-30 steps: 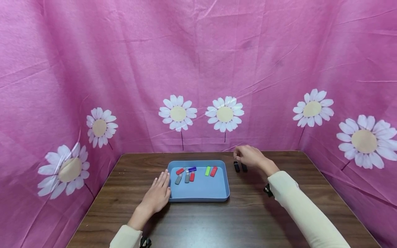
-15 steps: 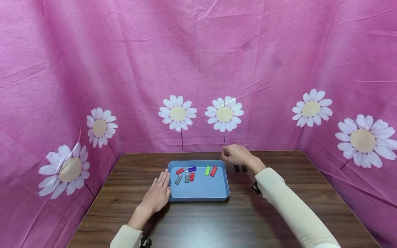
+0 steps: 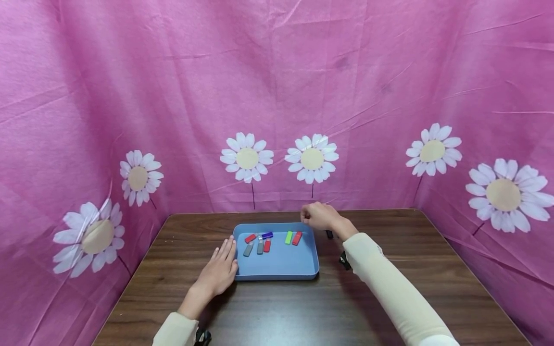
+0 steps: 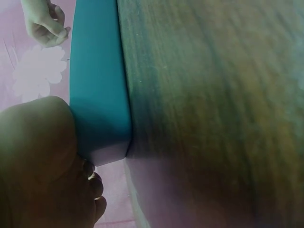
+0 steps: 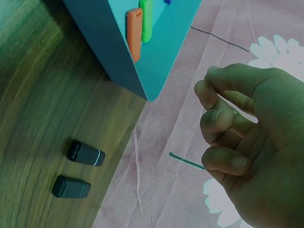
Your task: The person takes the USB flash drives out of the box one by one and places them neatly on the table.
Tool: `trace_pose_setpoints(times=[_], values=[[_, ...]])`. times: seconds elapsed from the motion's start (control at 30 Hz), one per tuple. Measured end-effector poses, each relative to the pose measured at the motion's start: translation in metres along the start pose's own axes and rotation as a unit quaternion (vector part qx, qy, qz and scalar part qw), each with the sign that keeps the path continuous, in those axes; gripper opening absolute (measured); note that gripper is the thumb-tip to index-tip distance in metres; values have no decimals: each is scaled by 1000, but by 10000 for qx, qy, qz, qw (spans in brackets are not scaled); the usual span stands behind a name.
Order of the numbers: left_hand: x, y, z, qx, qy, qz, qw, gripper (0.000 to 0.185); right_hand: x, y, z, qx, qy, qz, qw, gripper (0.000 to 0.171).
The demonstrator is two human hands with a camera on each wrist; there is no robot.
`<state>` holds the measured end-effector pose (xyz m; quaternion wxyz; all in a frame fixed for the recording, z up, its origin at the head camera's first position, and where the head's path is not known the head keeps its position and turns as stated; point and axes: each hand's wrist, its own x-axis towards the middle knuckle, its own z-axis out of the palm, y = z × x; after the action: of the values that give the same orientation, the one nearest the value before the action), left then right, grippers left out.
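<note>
In the head view the right hand (image 3: pixel 319 217) hovers at the centre of the frame, over the far right corner of the blue tray (image 3: pixel 281 269). Its fingers are curled, thumb against fingertips, but whether anything small sits in the pinch cannot be told: the right wrist view shows the curled fingers (image 5: pixel 223 121) at the right of the frame with nothing visible between them. The hand and sleeve hide most of what lies on the surface (image 3: pixel 303 312) behind them; only the tip of one black drive (image 3: pixel 330 234) peeks out just right of the tray. The right wrist view, at its lower left, shows two black drives (image 5: pixel 78 170) lying side by side on the wood, close together and well apart from the hand.

The left hand (image 3: pixel 220 269) lies flat on the surface at the tray's near left corner, fingers straight and relaxed, touching the tray wall. In the left wrist view it is a dark, blurred mass at the lower left, pressed against the tray's corner (image 4: pixel 102 142).

Inside the tray, toward its far edge, lie a green drive (image 3: pixel 288 237) and a red drive (image 3: pixel 296 238) side by side, nearest the right hand, with a cluster of red, grey and blue drives (image 3: pixel 258 242) left of them, too small to make out.
</note>
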<state>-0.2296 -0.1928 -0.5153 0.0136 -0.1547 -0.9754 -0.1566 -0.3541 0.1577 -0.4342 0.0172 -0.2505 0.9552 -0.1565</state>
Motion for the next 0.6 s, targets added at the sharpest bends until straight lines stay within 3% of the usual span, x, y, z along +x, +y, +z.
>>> trace_pose_setpoints(times=[0.27,0.6], values=[[1,1,0,-47,-130,-98,9999,63,7,-7,8,-191,-47,52,9998,10],[0,4,-1,-56,-115,-100,9999,63,10,-19,16,-115,-426,629,9970,14]])
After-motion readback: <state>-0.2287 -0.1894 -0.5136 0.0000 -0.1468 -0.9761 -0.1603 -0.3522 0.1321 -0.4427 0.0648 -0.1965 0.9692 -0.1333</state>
